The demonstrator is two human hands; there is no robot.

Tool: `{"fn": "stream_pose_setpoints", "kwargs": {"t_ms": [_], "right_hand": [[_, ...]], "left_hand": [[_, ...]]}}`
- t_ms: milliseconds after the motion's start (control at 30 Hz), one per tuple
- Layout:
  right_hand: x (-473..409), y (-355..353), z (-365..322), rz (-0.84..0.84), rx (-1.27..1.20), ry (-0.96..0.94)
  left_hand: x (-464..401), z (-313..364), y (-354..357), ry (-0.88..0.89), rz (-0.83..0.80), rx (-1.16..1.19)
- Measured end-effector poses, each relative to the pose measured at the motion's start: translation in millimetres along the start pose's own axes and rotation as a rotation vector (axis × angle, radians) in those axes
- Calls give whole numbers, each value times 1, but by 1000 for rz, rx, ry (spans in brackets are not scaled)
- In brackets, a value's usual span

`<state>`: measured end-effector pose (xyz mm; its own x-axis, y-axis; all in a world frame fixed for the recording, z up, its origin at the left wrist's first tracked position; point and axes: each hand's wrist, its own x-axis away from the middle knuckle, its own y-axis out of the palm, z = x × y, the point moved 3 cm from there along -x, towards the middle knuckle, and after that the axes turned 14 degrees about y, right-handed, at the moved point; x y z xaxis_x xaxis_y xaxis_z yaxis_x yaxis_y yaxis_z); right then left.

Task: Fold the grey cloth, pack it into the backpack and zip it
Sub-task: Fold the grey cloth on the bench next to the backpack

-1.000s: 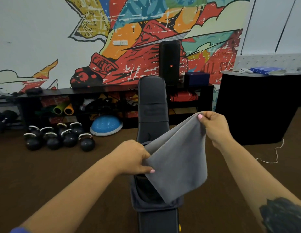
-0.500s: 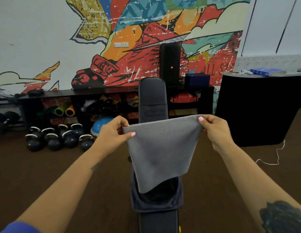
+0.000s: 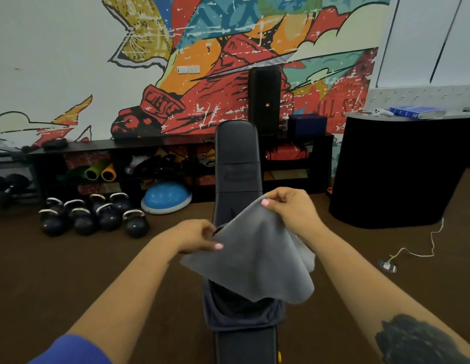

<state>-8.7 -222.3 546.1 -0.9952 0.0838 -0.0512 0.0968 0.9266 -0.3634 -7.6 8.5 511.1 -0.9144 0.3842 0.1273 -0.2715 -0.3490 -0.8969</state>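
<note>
We hold the grey cloth [image 3: 257, 261] in the air, draped and rumpled, over the open dark backpack [image 3: 244, 312] on the bench [image 3: 237, 158]. Our left hand [image 3: 194, 236] pinches its lower edge, our right hand [image 3: 291, 207] its upper corner; it is possibly doubled over.

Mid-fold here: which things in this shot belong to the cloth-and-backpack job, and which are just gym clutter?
Part of the job:
- grey cloth, pinched by the left hand and the right hand
- backpack, open on the bench under the cloth

Just lying about:
- kettlebells
- blue balance dome
- speaker
- rolled mats
- blue book
- white cable
</note>
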Motion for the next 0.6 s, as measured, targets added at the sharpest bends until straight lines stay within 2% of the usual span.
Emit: {"fn": "stream_pose_setpoints", "kwargs": {"t_ms": [100,167,267,400,600], "right_hand": [[3,13,0,-68,28,-10],[5,16,-1,-73,26,-23],[7,14,-1,-42,-35,-19],[9,8,4,-32,-97,-4],[17,15,16,-232,-138,-1]], "left_hand": [[-8,39,3,257,180,393],[-12,57,3,338,278,502],[-16,65,1,337,372,468],[-17,73,-4,362,382,422],[-15,79,-18,445,394,405]]}}
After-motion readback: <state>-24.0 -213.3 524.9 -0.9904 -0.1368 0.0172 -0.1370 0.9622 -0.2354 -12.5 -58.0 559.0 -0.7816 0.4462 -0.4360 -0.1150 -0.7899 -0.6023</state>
